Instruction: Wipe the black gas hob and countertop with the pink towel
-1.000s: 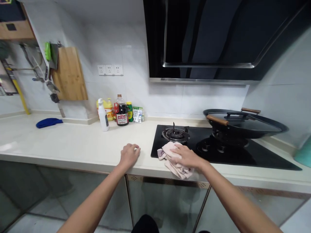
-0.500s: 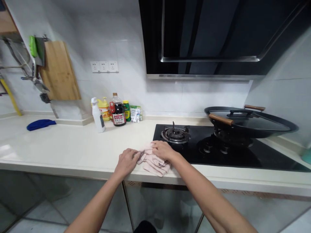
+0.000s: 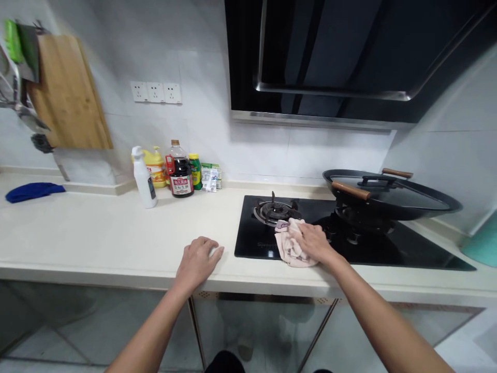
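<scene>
A crumpled pale pink cloth (image 3: pixel 293 246) lies over the front edge of the black gas stove (image 3: pixel 256 243), just in front of the left burner (image 3: pixel 277 211). My right hand (image 3: pixel 312 241) presses down on it, fingers gripping its folds. To the left, my left hand (image 3: pixel 199 259) rests on the white countertop (image 3: pixel 166 228) near the front edge. It holds nothing; the thumb stands apart from the slightly bent fingers.
A lidded wok (image 3: pixel 388 194) with wooden handles covers the right burner, beneath the range hood (image 3: pixel 318 57). A white spray bottle (image 3: pixel 144 178), a soy sauce bottle (image 3: pixel 180 176) and other containers stand by the wall. A blue cloth (image 3: pixel 34 191) lies far left.
My right hand has moved the pink cloth rightward from the counter onto the stove's front. My left hand has let go of the cloth and stays on the counter. The view has shifted slightly.
</scene>
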### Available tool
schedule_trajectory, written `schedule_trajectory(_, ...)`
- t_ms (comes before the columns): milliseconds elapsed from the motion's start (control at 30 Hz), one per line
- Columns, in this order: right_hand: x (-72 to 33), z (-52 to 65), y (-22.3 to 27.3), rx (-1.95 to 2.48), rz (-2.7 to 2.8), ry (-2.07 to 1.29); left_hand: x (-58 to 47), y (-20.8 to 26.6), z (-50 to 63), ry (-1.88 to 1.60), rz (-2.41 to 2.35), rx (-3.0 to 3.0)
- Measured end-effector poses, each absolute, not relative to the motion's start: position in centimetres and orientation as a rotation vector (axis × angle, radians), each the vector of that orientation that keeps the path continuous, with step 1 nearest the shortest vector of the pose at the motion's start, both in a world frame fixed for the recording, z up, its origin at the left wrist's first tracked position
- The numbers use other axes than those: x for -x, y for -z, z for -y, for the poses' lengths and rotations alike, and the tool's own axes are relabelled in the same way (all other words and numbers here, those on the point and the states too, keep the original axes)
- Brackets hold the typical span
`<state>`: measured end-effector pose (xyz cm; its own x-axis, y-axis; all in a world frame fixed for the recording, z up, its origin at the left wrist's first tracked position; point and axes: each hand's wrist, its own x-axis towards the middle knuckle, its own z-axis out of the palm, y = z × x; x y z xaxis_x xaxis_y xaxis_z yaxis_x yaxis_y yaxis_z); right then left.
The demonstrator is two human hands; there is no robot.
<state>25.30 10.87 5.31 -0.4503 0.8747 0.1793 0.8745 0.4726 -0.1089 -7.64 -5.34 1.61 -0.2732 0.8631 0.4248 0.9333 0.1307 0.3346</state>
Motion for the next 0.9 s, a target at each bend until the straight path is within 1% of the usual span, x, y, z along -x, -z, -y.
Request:
schedule_trajectory(133, -23.8, -7.7, -3.8, 1.191, 2.697, -0.168, 7.7, -1.8, 5.4, 0.793, 2.263, 1.824)
schedule_trajectory(267, -23.5, -6.8, -3.3, 1.045, 2.66, -0.062, 8.1, -1.7, 5.2, 0.761, 2.279, 1.84)
schedule_trajectory(367, -24.1, -8.7, -4.0, 1.188, 2.603, -0.028, 8.4, -1.6, 5.0, 0.743, 2.279, 1.84)
schedule_trajectory(500, -24.8, -12.0, -5.3, 1.459, 2.523, -0.119, 8.4, -1.9, 4.9, 0.704, 2.29, 1.834)
schedule_trajectory(667, -24.5, -11.1, -5.3, 1.529, 2.48, -0.15, 8.2, -2.3, 5.0, 0.678, 2.303, 1.841)
schedule_trajectory(767, -24.3, -7.8, -4.5, 1.356, 2.516, -0.128, 8.3, -2.2, 4.8, 0.687, 2.296, 1.835)
schedule_trajectory(900, -25.5, -4.4, -3.6, 0.986, 2.545, -0.165, 8.9, -1.9, 4.5, 0.657, 2.275, 1.847)
